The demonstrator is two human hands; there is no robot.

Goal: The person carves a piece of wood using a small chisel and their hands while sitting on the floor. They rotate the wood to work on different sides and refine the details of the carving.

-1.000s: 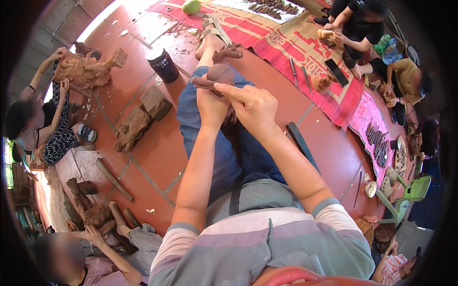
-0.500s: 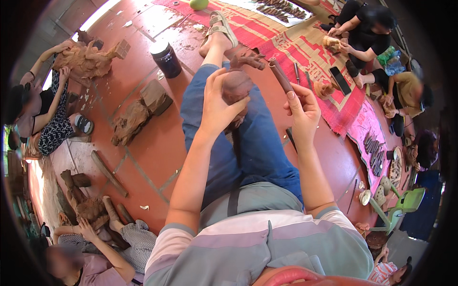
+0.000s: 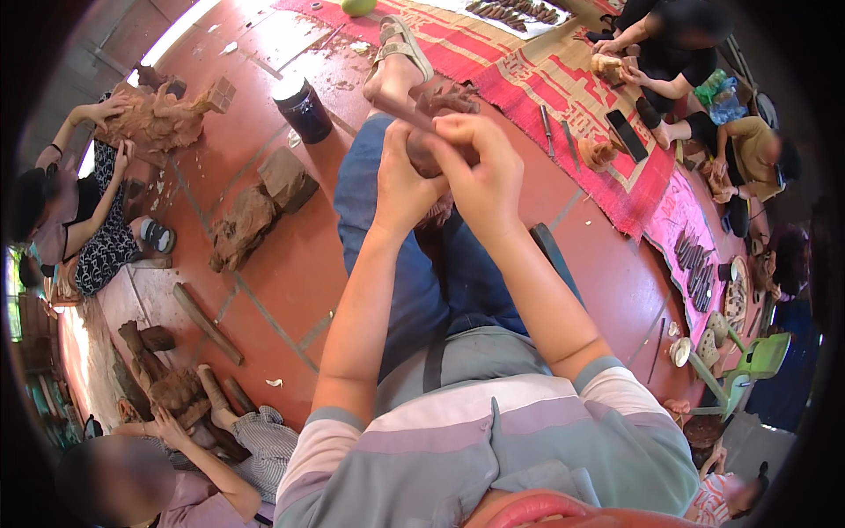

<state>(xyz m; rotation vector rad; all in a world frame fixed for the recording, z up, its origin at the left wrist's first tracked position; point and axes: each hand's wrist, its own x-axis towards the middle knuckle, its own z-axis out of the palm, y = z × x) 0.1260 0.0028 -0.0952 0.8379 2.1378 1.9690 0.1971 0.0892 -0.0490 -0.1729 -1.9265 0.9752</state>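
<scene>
Nearest, the person's blue jeans (image 3: 387, 264) stretch away; above them the carved wood (image 3: 422, 157) sits btwn the hands, its round part showing in the gap. L hand (image 3: 404, 183) is about half closed, curled round the wood's near left side. R hand (image 3: 482, 172) is narrow, fingers pinched on the near end of a brown stick (image 3: 403, 112), close over the wood's right side. Stick's long axis slants from R hand toward far left, passing over the wood & just beyond L hand; R hand is nearer its gripped end. It's blurred, so can't tell if it touches the wood. Just past that, a knobby brown piece (image 3: 447, 99); can't tell if it's part of the same carving. Farther: sandal (image 3: 400, 48); on the left a rough log (image 3: 242, 233), wood block (image 3: 286, 174) & dark jar (image 3: 305, 114); far right, red mat (image 3: 616, 209) w/ phone (image 3: 627, 135).
</scene>
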